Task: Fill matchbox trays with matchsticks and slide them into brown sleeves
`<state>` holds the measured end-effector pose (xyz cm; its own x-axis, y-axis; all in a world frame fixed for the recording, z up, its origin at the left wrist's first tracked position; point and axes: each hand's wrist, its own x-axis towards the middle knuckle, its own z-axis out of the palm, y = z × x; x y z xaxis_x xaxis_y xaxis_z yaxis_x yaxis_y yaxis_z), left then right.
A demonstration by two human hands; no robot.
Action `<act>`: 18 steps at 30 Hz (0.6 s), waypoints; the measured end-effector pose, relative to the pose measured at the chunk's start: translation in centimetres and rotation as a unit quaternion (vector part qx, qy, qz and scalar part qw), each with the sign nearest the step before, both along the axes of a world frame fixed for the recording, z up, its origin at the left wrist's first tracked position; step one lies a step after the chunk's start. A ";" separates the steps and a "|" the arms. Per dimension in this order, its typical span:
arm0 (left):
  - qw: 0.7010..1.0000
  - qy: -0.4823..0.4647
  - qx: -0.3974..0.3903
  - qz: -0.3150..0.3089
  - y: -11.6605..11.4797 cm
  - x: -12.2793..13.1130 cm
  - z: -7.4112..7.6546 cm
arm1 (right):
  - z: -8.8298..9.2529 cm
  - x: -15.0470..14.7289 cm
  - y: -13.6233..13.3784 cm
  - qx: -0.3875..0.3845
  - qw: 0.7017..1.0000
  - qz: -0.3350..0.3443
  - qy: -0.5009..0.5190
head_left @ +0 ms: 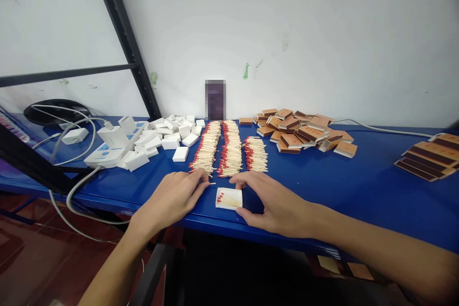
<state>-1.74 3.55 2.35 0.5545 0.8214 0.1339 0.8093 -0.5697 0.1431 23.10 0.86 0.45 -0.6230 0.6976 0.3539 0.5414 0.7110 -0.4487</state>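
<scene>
Close to the shelf's front edge lies a white matchbox tray (234,192) with several red-tipped matches inside. My right hand (276,203) grips its right end, the thumb at the near side and the fingers at the far side. To the left of the tray, my left hand (181,193) is closed in a pinch on a match (213,183), whose pale end sticks out to the right. Just beyond both hands, loose matches form three rows: a left row (208,146), a middle row (231,146) and a shorter right row (256,154).
White empty trays (168,134) are heaped at the left, beside a power strip (111,148) with chargers and cables. Brown matchbox sleeves (301,129) pile up at the back right. Stacked matchboxes (432,155) sit far right. A black metal post (125,38) rises at the left.
</scene>
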 end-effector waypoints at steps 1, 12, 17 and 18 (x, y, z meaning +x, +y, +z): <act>1.000 -0.009 0.002 -0.009 -0.3 0.4 0.2 | 0.0 0.0 0.0 0.001 1.000 0.001 0.001; 0.998 -0.041 0.047 0.007 0.5 0.0 -0.2 | -0.1 0.1 -0.1 -0.007 1.000 -0.008 -0.005; 0.996 -0.032 0.085 -0.017 2.0 -0.5 -0.9 | 0.0 0.1 -0.2 -0.018 1.000 -0.014 -0.010; 0.995 -0.029 0.091 -0.027 2.0 -0.3 -1.0 | 0.1 0.1 -0.2 -0.019 1.000 -0.016 -0.012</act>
<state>-2.06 5.57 1.39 0.5841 0.7500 0.3105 0.7700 -0.6330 0.0803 23.19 0.67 0.53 -0.6079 0.7303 0.3115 0.5748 0.6755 -0.4618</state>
